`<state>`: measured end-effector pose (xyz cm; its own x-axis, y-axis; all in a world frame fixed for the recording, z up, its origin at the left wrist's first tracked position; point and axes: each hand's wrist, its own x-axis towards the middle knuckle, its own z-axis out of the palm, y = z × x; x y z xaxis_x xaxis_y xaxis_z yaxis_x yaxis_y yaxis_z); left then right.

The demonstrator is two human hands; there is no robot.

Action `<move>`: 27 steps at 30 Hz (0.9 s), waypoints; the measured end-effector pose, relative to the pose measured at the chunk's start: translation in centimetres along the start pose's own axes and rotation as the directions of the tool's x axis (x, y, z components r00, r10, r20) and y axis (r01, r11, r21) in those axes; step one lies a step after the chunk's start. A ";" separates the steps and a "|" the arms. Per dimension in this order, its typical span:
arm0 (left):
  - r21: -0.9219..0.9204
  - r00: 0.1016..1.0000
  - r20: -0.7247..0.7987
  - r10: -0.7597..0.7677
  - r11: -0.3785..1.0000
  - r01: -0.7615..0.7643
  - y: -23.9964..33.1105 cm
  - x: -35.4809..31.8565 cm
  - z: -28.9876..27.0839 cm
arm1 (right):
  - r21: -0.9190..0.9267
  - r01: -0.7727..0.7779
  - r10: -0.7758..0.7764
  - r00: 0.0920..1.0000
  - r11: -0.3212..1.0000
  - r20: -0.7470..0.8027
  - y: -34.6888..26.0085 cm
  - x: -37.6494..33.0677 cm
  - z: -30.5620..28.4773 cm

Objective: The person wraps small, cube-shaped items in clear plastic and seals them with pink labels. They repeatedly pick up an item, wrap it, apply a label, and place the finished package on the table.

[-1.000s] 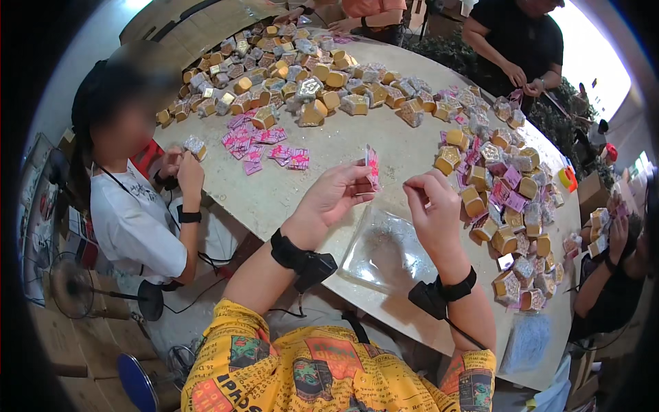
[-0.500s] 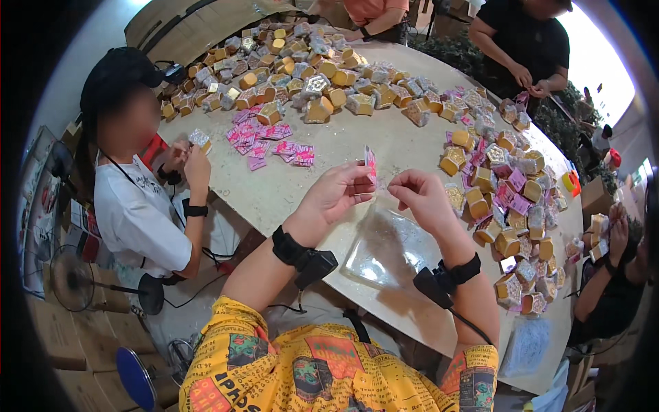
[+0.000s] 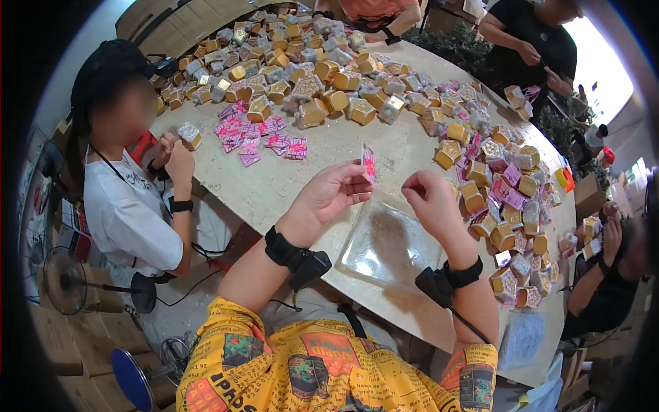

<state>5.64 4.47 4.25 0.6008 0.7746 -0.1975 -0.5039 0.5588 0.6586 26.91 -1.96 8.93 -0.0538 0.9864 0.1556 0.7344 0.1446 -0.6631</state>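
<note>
Between the thumb and fingers of my left hand (image 3: 334, 196) stands a small pink-and-white card (image 3: 368, 165), held upright on edge. My right hand (image 3: 436, 206) is to the right of it, apart from the card. Its thumb and forefinger are pinched together, and whatever they may hold is too small to make out. Below both hands a clear, shallow plastic tray (image 3: 367, 259) lies on the table. Beyond my left hand is a loose pile of similar pink cards (image 3: 250, 134).
Gold and silvery boxes in clear wrapping (image 3: 312, 113) are heaped across the far table (image 3: 226, 168). More boxes, mixed with pink cards, form a heap (image 3: 504, 237) at the right. A clear plastic bag (image 3: 522, 336) lies near the right edge. Several people work around the table.
My right hand has moved a little to the right, away from the card. My left hand still holds the card in nearly the same place. The whole view has shifted slightly.
</note>
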 end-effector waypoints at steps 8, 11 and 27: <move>-0.092 0.996 0.054 -0.064 0.993 0.069 -0.9 0.1 -0.2 | 0.226 0.032 -0.042 0.998 0.974 0.039 -0.7 -0.7 1.8; -0.155 0.992 0.056 -0.113 0.980 0.121 -1.4 0.5 -0.5 | 0.412 -0.028 0.001 0.998 0.911 0.067 1.4 -0.2 3.5; -0.027 0.992 -0.072 -0.105 0.994 0.103 -2.0 1.2 0.0 | 0.674 -0.561 0.075 0.792 0.482 0.606 1.4 0.6 1.3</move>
<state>7.33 4.27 2.72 0.6044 0.7310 -0.3169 -0.4557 0.6435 0.6151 27.03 -1.06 7.10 -0.3974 0.8398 -0.3700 -0.0717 -0.4303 -0.8998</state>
